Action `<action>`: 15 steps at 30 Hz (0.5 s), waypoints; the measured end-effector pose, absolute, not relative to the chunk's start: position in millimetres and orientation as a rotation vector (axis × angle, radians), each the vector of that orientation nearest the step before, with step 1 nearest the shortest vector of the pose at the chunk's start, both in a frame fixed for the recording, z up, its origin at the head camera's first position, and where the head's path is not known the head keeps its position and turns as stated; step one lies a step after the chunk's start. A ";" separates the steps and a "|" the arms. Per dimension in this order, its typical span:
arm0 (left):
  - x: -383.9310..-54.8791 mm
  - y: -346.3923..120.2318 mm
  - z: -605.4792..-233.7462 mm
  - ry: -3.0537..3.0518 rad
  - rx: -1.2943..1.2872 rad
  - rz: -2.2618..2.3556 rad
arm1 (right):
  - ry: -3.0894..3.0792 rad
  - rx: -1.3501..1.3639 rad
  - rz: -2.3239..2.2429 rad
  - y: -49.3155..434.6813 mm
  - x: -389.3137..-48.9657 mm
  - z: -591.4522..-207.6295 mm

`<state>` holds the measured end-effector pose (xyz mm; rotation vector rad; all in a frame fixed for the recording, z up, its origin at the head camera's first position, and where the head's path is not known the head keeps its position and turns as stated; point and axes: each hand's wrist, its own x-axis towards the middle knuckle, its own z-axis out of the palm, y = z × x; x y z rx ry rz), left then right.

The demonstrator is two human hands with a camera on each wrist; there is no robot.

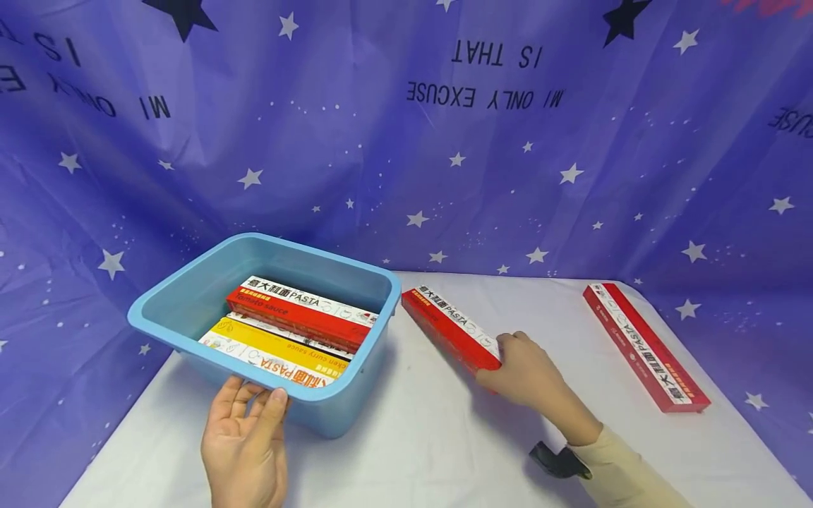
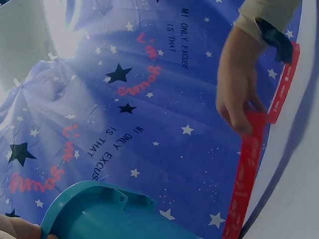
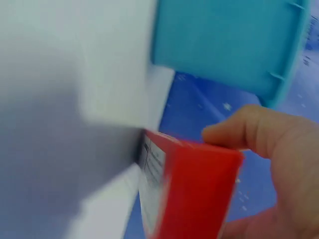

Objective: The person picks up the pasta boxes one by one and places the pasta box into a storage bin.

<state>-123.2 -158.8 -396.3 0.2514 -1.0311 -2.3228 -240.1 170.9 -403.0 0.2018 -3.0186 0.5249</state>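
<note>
My right hand [image 1: 526, 370] grips the near end of a red and white pasta box [image 1: 451, 328], its near end raised off the table in the right wrist view. With thumb and fingers, my left hand [image 1: 248, 437] pinches the front rim of a blue plastic tub [image 1: 254, 367]. Inside the tub lie a red tomato sauce pasta box [image 1: 298, 317] and, nearer me, a yellow and white curry sauce pasta box [image 1: 273, 353]. In the left wrist view, only part of the left hand [image 2: 20, 228] shows at the tub's rim.
Another red and white pasta box [image 1: 644, 346] lies at the right side of the white-covered table [image 1: 444, 451]. Behind the table hangs a purple curtain [image 1: 483, 176] with stars and lettering. A black band [image 1: 559, 462] is at my right sleeve.
</note>
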 end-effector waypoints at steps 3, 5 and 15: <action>-122.1 -158.9 -397.9 -0.981 0.259 -2.327 | -2.932 0.194 0.583 187.5 -231.9 -391.2; -122.1 -159.3 -398.8 -0.942 0.256 -2.341 | -2.889 0.186 0.613 196.9 -225.3 -383.1; -123.6 -158.2 -398.1 -0.944 0.264 -2.341 | -2.763 0.081 0.907 237.1 -187.7 -345.2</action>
